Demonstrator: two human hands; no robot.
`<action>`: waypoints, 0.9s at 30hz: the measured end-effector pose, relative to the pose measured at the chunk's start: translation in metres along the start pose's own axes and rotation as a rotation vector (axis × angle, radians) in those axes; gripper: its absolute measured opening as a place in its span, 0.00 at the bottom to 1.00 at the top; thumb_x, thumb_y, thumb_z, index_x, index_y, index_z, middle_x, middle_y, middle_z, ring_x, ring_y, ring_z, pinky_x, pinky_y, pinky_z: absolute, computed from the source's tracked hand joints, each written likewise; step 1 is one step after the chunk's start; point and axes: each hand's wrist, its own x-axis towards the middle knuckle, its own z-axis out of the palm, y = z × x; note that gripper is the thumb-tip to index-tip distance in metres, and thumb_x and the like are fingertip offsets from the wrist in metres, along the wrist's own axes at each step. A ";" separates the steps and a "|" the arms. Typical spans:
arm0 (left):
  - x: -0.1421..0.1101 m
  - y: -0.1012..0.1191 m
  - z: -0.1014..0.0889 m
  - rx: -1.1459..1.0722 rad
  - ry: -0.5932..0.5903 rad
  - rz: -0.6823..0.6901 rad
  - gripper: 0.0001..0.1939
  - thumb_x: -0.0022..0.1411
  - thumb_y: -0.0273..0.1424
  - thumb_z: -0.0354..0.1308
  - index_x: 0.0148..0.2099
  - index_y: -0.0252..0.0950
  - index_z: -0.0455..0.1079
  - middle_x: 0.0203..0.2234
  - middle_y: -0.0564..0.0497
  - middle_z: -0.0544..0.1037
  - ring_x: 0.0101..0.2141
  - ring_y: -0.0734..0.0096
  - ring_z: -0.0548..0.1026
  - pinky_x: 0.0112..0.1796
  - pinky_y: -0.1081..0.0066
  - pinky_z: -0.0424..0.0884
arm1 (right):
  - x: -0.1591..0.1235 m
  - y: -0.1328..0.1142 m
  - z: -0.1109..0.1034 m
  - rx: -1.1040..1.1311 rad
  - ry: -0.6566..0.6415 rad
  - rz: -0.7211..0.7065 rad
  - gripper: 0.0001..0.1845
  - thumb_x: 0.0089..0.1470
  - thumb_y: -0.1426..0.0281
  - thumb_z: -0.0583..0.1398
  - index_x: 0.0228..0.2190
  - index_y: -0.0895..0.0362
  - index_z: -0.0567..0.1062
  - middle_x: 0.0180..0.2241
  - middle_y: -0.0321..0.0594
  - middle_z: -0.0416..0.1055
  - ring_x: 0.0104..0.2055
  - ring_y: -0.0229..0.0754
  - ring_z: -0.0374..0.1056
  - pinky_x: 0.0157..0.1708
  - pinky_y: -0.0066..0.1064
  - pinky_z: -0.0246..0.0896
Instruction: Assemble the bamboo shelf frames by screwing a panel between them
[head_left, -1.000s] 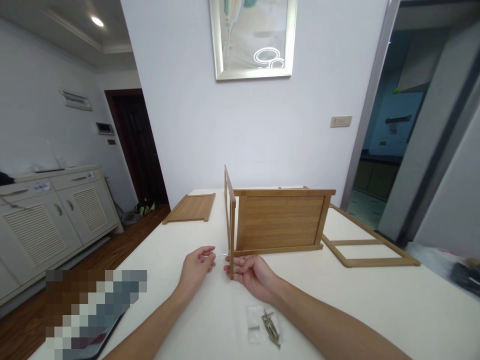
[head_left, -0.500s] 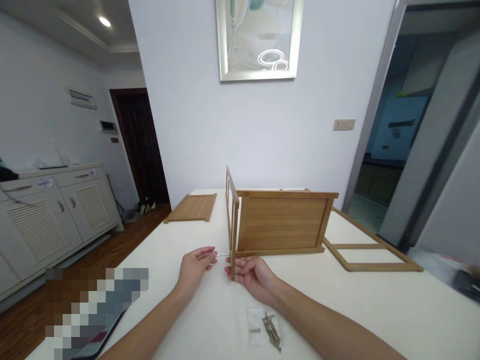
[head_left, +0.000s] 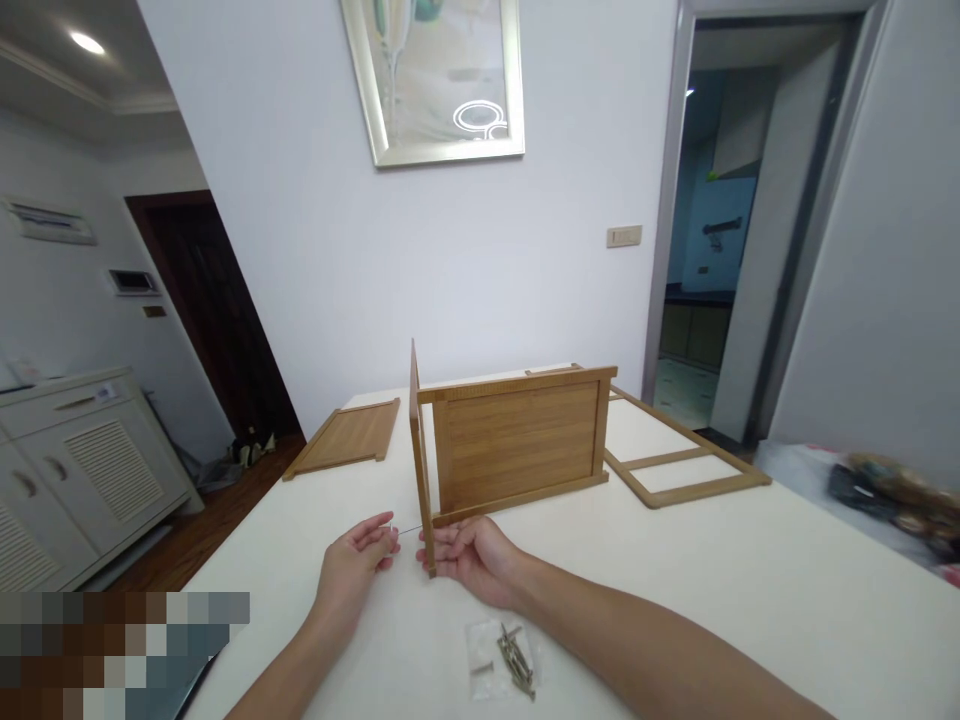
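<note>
My left hand (head_left: 358, 562) is closed in a pinch on a thin metal hex key (head_left: 409, 529). The key's long end reaches right to the lower part of an upright wooden frame (head_left: 421, 470). Round the bottom of that frame's post, my right hand (head_left: 476, 560) is closed, palm up, fingertips showing on the left side. A wooden panel (head_left: 525, 440) with top and bottom rails stands on edge and meets the frame at its left end. The tip of the key and any screw there are too small to make out.
On the white table (head_left: 675, 590), a clear plastic bag (head_left: 484, 672) with several screws (head_left: 516, 660) lies near my right forearm. A second wooden panel (head_left: 349, 436) lies flat at the back left, an open wooden frame (head_left: 705, 492) at the right. Cluttered items (head_left: 885, 490) sit beyond the right edge.
The camera view has swung to the right, so everything sits further left. Both hands keep their places at the frame, with the hex key still between my left fingers.
</note>
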 end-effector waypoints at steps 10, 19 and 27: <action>0.000 -0.002 0.000 0.107 0.006 0.045 0.33 0.40 0.44 0.72 0.45 0.28 0.74 0.30 0.45 0.80 0.29 0.67 0.76 0.29 0.70 0.71 | -0.001 0.000 0.001 0.006 -0.031 -0.003 0.22 0.27 0.80 0.54 0.31 0.66 0.75 0.29 0.46 0.74 0.32 0.43 0.70 0.39 0.35 0.58; -0.002 -0.002 0.005 0.182 0.032 0.133 0.33 0.38 0.49 0.70 0.42 0.29 0.75 0.26 0.47 0.79 0.26 0.66 0.76 0.27 0.69 0.71 | 0.003 0.004 -0.002 -0.011 -0.020 -0.030 0.20 0.26 0.81 0.55 0.28 0.63 0.73 0.26 0.43 0.72 0.31 0.42 0.69 0.39 0.37 0.58; -0.002 -0.007 0.005 0.319 0.041 0.234 0.23 0.44 0.49 0.67 0.35 0.35 0.73 0.24 0.48 0.79 0.28 0.63 0.77 0.28 0.68 0.71 | 0.004 0.003 -0.005 -0.013 -0.025 0.000 0.18 0.26 0.81 0.54 0.26 0.64 0.74 0.23 0.42 0.71 0.30 0.42 0.69 0.39 0.36 0.59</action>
